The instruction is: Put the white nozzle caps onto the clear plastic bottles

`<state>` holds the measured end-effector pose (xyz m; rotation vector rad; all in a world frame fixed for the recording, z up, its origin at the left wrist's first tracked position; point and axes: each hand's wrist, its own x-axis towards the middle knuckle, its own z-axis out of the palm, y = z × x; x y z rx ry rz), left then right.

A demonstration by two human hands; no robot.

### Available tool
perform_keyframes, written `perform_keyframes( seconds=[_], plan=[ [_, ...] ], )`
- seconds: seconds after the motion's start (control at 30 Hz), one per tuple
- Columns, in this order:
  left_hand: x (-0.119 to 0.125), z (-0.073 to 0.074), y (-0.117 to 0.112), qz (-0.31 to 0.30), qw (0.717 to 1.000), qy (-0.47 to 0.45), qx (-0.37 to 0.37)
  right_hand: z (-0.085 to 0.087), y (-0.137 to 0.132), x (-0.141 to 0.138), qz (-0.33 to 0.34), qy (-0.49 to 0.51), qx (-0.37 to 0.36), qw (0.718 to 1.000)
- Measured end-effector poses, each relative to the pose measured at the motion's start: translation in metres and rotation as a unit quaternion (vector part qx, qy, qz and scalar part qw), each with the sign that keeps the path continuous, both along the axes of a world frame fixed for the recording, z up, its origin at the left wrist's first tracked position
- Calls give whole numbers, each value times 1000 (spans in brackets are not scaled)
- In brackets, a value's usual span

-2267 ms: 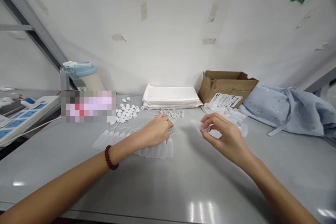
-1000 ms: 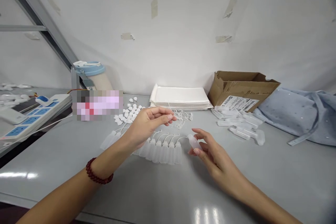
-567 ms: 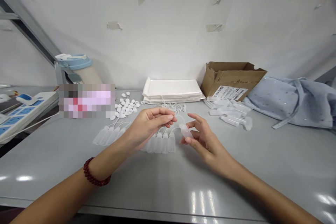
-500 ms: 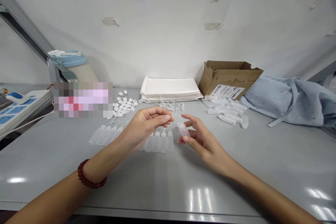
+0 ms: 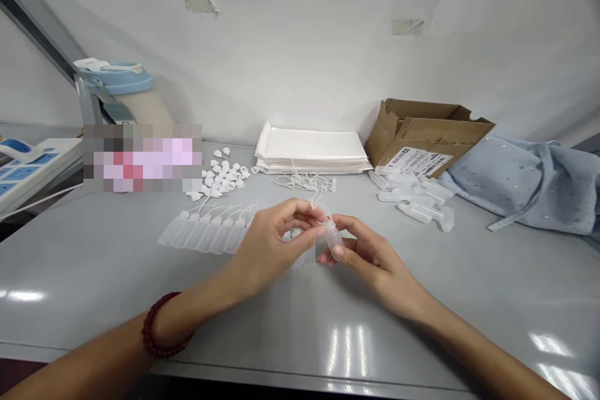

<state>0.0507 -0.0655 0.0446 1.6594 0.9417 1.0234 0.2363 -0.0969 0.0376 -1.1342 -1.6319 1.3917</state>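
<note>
My right hand grips a small translucent plastic bottle at the table's middle. My left hand, with a dark red bead bracelet on its wrist, pinches a thin white tethered cap piece at the bottle's mouth. The two hands meet fingertip to fingertip. Behind them a row of like bottles with cap tethers lies flat on the grey table; the left hand hides the row's right end.
Several loose white caps, a tangle of white tethers and a stack of white sheets lie further back. More empty bottles rest by an open cardboard box. A blue cloth is right, a power strip left.
My left hand lifted a tethered cap piece from the pile and my right hand brought a bottle from the right. Both hands closed in until the piece met the bottle's mouth.
</note>
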Motion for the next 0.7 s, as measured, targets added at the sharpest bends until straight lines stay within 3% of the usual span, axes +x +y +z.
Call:
perform_keyframes(
  seconds=[0.13, 0.27, 0.57, 0.7],
  plan=[
    [4, -7, -8, 17, 983, 91, 158, -1, -1, 0, 0, 47, -44, 998],
    [4, -17, -13, 5, 952, 127, 279, 0, -2, 1, -4, 71, -67, 995],
    [3, -18, -20, -18, 921, 156, 356, -4, -3, 5, -45, 51, -93, 993],
    [3, -16, -20, -39, 920, 162, 354, -2, -2, 3, -39, 104, -99, 989]
  ],
)
